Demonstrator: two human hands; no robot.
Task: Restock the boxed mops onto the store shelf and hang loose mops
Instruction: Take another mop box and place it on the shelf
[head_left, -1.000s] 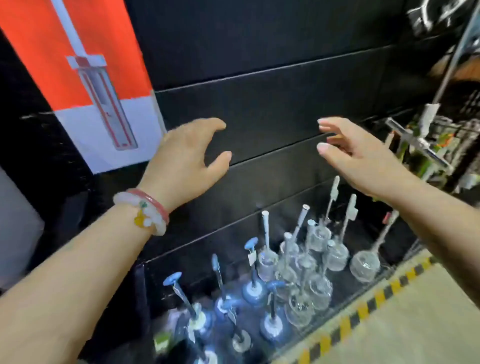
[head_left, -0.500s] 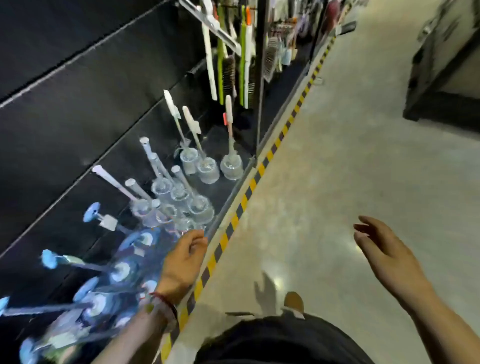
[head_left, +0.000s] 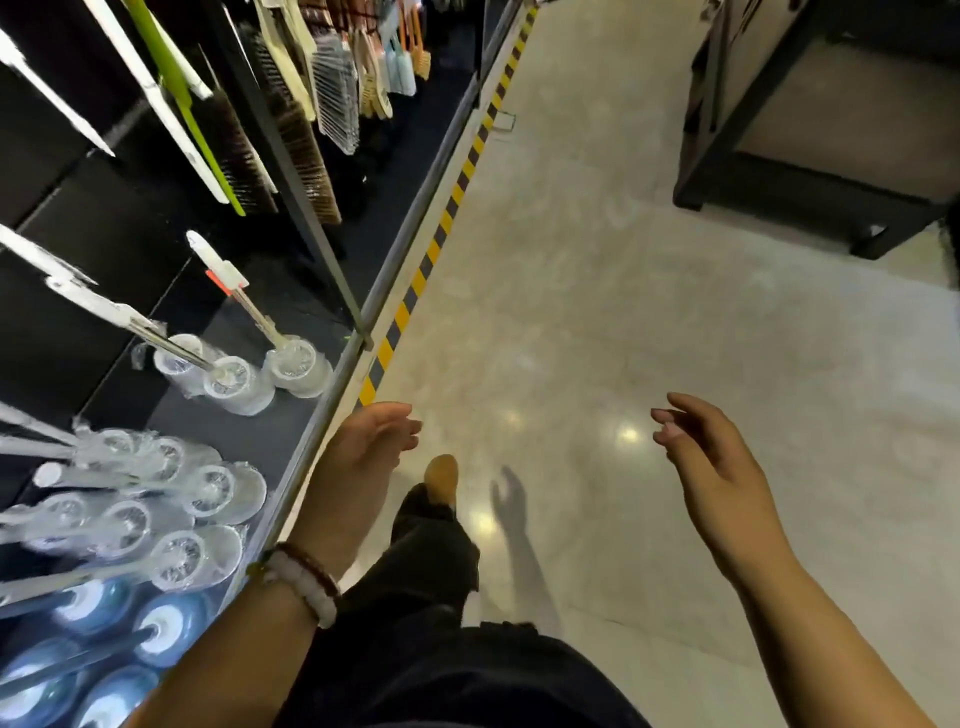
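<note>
Left hand (head_left: 358, 457) empty, fingers loosely curled, over the shelf edge (head_left: 311, 441). Right hand (head_left: 719, 467) empty, fingers relaxed, over the floor (head_left: 597, 291). No boxed mops in view. Long-handled brooms (head_left: 291, 140) hang far left, handles slanting up and left, bristles down and right. Clear toilet brush sets (head_left: 234, 379) stand on the low shelf, handles leaning up-left; blue ones (head_left: 166, 631) nearer. Glossy pale aisle floor, yellow-black hazard tape (head_left: 441, 228) along the shelf base. Dark rack (head_left: 779, 156) far right.
</note>
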